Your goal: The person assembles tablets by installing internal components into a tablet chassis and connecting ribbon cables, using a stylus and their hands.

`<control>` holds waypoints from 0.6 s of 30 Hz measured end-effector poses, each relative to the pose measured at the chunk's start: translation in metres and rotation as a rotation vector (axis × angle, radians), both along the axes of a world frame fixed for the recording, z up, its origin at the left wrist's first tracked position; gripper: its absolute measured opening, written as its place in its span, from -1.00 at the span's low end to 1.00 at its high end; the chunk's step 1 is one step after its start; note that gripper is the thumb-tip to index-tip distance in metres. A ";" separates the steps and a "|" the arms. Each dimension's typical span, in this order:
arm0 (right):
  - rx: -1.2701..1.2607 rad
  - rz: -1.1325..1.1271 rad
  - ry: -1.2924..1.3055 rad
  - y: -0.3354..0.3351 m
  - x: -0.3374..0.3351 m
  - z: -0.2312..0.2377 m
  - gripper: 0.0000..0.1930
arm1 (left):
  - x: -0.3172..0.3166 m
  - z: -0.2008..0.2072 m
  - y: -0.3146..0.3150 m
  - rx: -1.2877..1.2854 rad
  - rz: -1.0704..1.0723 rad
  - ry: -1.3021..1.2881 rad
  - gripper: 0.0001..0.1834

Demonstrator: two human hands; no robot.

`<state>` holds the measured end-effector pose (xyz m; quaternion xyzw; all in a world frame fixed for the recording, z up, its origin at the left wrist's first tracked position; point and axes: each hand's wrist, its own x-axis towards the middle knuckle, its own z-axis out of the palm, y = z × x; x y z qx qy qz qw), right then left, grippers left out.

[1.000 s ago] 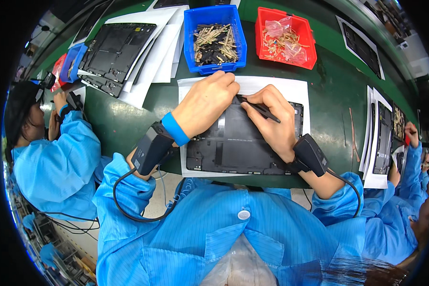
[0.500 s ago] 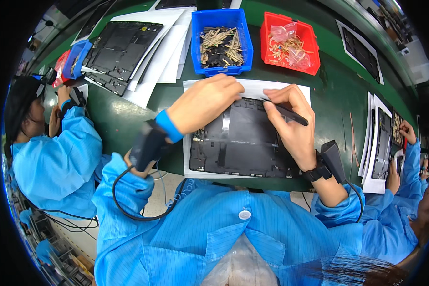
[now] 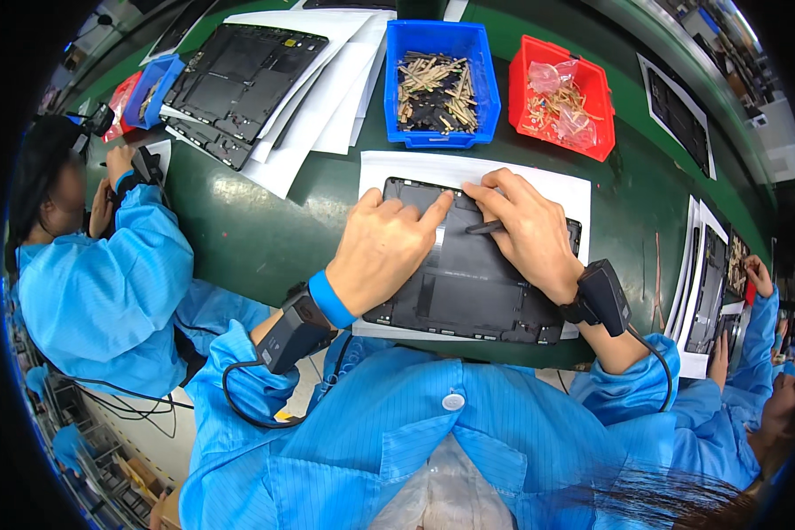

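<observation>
A black laptop casing panel (image 3: 468,296) lies on white paper (image 3: 375,168) in front of me. My left hand (image 3: 389,243) reaches over its left side, index finger stretched out onto the panel's far edge and the other fingers loosely bent; it holds nothing that I can see. My right hand (image 3: 530,230) is just beside it, with thumb and fingertips at the same far edge. Tucked in that hand are black tweezers (image 3: 484,227), one end sticking out toward the left and the rest covered by the fingers. Whether the right fingertips pinch a small part is hidden.
Beyond the panel stand a blue bin (image 3: 440,137) of tan and black strips and a red bin (image 3: 605,132) with clear bags and small scraps. More panels (image 3: 247,79) lie on paper at the far left. Co-workers in blue sit left (image 3: 106,283) and right (image 3: 724,415).
My left hand has come down and nearer, its index finger now on the panel's edge. The tweezers have turned within my right hand. The whole view has shifted slightly.
</observation>
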<state>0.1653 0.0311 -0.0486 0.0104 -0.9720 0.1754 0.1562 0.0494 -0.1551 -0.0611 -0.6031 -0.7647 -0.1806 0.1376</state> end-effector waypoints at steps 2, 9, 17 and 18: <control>-0.022 0.006 -0.014 0.000 -0.003 0.001 -0.57 | 0.003 -0.001 -0.001 -0.016 0.016 0.011 -0.53; -0.093 0.032 0.020 -0.003 -0.022 0.002 -0.78 | 0.006 -0.004 -0.001 -0.019 0.042 -0.094 -0.52; 0.066 0.182 -0.012 0.000 -0.038 0.007 -0.83 | -0.005 -0.005 -0.020 0.059 0.079 -0.137 -0.60; 0.107 0.226 -0.025 0.000 -0.040 0.007 -0.83 | -0.005 -0.005 -0.020 0.064 0.078 -0.110 -0.60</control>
